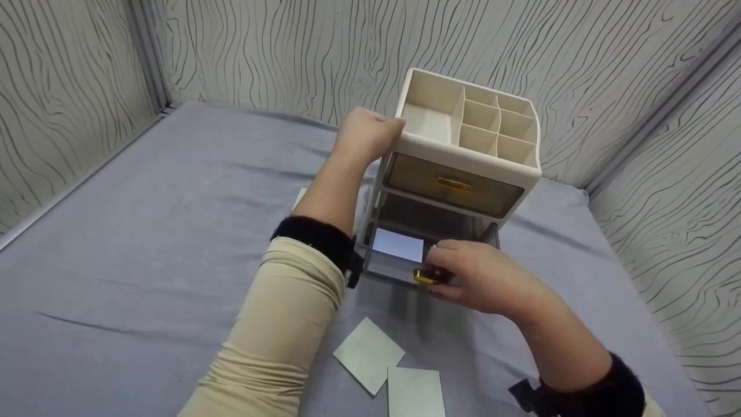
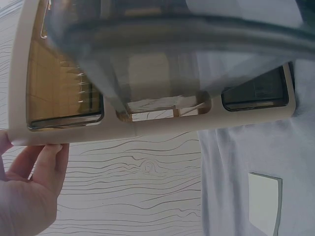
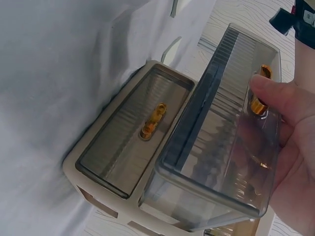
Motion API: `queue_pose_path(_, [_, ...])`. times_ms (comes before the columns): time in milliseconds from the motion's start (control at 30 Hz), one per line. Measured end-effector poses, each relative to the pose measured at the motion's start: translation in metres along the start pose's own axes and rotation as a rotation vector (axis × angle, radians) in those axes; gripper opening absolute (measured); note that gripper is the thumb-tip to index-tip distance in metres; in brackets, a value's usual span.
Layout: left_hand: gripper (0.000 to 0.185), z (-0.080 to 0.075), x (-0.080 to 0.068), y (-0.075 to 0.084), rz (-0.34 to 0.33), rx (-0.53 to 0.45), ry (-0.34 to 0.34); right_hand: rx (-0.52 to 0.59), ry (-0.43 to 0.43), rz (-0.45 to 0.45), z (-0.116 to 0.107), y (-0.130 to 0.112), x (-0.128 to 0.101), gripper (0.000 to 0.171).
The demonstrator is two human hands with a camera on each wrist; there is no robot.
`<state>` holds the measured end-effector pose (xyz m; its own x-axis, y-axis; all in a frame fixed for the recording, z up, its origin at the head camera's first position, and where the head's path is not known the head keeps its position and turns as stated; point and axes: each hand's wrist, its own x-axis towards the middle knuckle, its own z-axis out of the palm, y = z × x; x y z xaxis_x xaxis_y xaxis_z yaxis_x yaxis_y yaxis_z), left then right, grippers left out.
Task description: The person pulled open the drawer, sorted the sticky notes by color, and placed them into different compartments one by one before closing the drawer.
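Right hand [image 1: 486, 278] pinches the gold handle [image 1: 427, 276] of the lower drawer [image 1: 405, 255], thumb and fingers curled round it. Drawer is pulled well out of the organiser [image 1: 463, 156]; right wrist view confirms it: clear tinted box projecting past the frame, thumb on the knob.

Left hand [image 1: 365, 136] braces the organiser at its top left corner. Left wrist view shows the fingers straight and flat against the cream wall, not wrapped round anything, so it's pressing, not gripping.

Status as I read it:
- Lower drawer open, one white card [image 1: 398, 244] lying flat inside it. Probably one card only; the hand hides the right part of the drawer floor.
- Upper drawer [image 1: 448, 185] closed, flush with the frame, its gold handle untouched.
- Top compartments look bare from the head view.
- Two pale cards [image 1: 385, 368] lie on the grey worktop [image 1: 116, 260] just in front of the organiser, overlapping at one corner, well clear of both hands.
- One more card [image 2: 265, 201] lies on the cloth to the left of the organiser, seen from the left wrist.

Judgement: roughly a quarter through if the loose cards belong in that drawer. One in, three out, drawer not yet shut.
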<state>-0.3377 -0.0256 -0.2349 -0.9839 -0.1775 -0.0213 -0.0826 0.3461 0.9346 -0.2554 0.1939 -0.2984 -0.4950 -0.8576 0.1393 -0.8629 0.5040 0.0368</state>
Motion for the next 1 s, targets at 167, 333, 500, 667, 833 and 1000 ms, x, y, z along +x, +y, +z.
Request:
queue_pose_path(167, [0.030, -0.001, 0.001, 0.001, -0.009, -0.002, -0.009, -0.006, -0.003, 0.027, -0.003, 0.003, -0.001, 0.021])
queue_pose_path(333, [0.030, -0.003, 0.001, 0.003, -0.015, 0.003, -0.014, 0.000, 0.001, 0.053, -0.004, 0.006, -0.001, 0.023])
queue_pose_path(500, [0.038, -0.002, 0.001, 0.002, -0.015, 0.018, -0.003, 0.005, 0.024, 0.096, -0.003, 0.007, 0.000, 0.025])
queue_pose_path(667, [0.042, 0.000, 0.001, 0.001, -0.007, 0.022, 0.005, -0.019, 0.089, 0.100, 0.001, 0.008, 0.000, 0.028])
queue_pose_path(833, [0.038, 0.000, 0.002, 0.001, -0.003, 0.038, -0.005, -0.108, 0.216, 0.057, 0.007, 0.011, -0.002, 0.033])
queue_pose_path(1000, [0.034, 0.001, 0.002, 0.002, -0.014, 0.035, -0.013, -0.169, 0.319, 0.004, 0.013, 0.017, -0.001, 0.037])
